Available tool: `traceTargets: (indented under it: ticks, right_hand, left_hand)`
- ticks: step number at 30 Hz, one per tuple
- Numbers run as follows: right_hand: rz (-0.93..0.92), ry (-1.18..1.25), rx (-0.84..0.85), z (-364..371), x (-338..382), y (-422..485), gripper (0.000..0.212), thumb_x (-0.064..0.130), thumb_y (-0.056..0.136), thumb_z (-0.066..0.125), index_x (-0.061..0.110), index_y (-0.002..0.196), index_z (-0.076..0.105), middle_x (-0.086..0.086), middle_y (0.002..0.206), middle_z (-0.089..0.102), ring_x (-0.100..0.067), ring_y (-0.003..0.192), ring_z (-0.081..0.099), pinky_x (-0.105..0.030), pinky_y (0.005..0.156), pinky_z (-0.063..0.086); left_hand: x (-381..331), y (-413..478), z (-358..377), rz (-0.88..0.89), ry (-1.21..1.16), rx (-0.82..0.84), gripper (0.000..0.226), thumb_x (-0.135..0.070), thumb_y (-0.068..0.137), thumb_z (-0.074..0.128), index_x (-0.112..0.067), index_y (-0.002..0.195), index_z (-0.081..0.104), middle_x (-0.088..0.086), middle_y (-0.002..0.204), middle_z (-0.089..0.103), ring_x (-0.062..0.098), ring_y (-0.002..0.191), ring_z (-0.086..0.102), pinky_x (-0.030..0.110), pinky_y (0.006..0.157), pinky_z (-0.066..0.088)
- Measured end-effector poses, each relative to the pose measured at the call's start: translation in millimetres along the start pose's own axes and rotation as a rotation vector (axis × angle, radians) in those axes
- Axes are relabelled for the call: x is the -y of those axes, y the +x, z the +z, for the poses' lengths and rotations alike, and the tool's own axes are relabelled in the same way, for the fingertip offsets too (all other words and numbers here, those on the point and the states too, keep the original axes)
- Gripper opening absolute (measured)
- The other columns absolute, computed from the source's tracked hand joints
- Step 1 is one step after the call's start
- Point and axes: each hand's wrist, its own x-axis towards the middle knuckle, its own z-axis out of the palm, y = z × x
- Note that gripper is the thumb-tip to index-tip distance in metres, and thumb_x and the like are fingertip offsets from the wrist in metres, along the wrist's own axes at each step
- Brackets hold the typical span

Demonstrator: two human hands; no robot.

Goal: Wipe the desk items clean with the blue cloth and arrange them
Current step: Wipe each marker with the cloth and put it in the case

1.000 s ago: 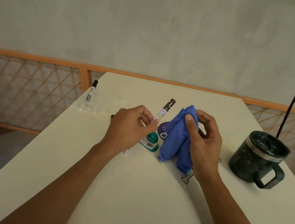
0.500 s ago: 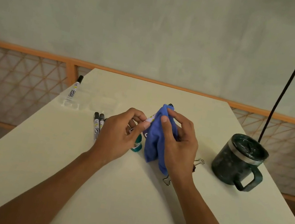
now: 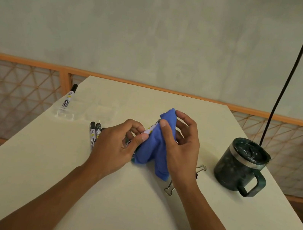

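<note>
Table [image 3: 130, 211], mug [image 3: 238, 165] nearby: left hand [image 3: 115, 149] pinches marker [image 3: 151, 130], right hand [image 3: 182, 152] grips blue cloth [image 3: 153, 147] seemingly covering it.

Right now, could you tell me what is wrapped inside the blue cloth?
A marker: its white printed barrel shows between the left hand and the blue cloth, which the right hand pinches. Its far end is covered by the folds.
</note>
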Motion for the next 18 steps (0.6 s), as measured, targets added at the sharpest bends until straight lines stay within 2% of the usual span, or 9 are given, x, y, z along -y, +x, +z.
traceTargets:
  ticks: [2,5,7,10,13,16,18]
  right_hand:
    - [-0.003,-0.035,0.007,-1,-1,2,0.038,0.036,0.096,0.081,0.036,0.131,0.064,0.022,0.125,0.071,-0.004,0.12,0.068,-0.021,0.096,0.057]
    - [-0.008,-0.034,-0.024,-3,-1,5,0.022,0.033,0.102,0.074,0.027,0.122,0.069,0.019,0.112,0.075,-0.006,0.105,0.072,-0.019,0.087,0.056]
    - [-0.007,-0.034,-0.059,-4,-3,6,0.016,0.034,0.105,0.069,0.023,0.117,0.072,0.013,0.109,0.076,-0.011,0.104,0.073,-0.027,0.089,0.058]
    - [0.029,-0.02,-0.11,-5,-7,8,0.019,0.039,0.108,0.064,0.023,0.113,0.072,0.006,0.106,0.078,-0.016,0.103,0.074,-0.039,0.092,0.061]
    - [0.057,-0.02,-0.102,-7,-7,11,0.019,0.041,0.109,0.061,0.027,0.114,0.072,0.006,0.109,0.078,-0.016,0.105,0.074,-0.043,0.095,0.06]
    - [0.032,-0.039,-0.02,-7,-2,9,0.022,0.041,0.103,0.07,0.029,0.121,0.069,0.014,0.115,0.076,-0.008,0.109,0.073,-0.031,0.093,0.061]
    - [0.019,-0.068,0.002,-7,0,7,0.034,0.041,0.095,0.081,0.031,0.124,0.067,0.019,0.117,0.073,-0.002,0.109,0.07,-0.02,0.089,0.058]
  left_hand:
    - [0,-1,1,0.019,0.029,-0.002,0.01,-0.038,0.103,0.072,-0.029,0.107,0.07,-0.021,0.097,0.074,0.015,0.084,0.069,0.019,0.068,0.048]
    - [0,-1,2,0.053,0.058,-0.001,0.01,-0.037,0.103,0.073,-0.029,0.108,0.07,-0.022,0.098,0.073,0.013,0.084,0.07,0.021,0.067,0.049]
    - [-1,-1,2,0.071,0.065,-0.006,0.011,-0.037,0.102,0.073,-0.028,0.108,0.071,-0.021,0.098,0.073,0.013,0.083,0.07,0.021,0.066,0.048]
    - [-2,-1,1,0.089,0.073,-0.005,0.014,-0.038,0.101,0.074,-0.027,0.109,0.071,-0.021,0.098,0.073,0.013,0.082,0.069,0.015,0.064,0.044]
    - [-3,0,-1,0.105,0.111,-0.018,0.013,-0.038,0.101,0.074,-0.028,0.108,0.072,-0.021,0.096,0.074,0.012,0.082,0.068,0.01,0.066,0.041]
    - [-3,2,-6,0.136,0.158,-0.044,0.013,-0.038,0.101,0.075,-0.027,0.108,0.072,-0.024,0.097,0.073,0.007,0.082,0.068,0.007,0.071,0.041]
    - [-2,2,-8,0.184,0.198,-0.056,0.015,-0.039,0.103,0.074,-0.027,0.11,0.072,-0.023,0.099,0.073,0.006,0.081,0.068,0.016,0.073,0.047]
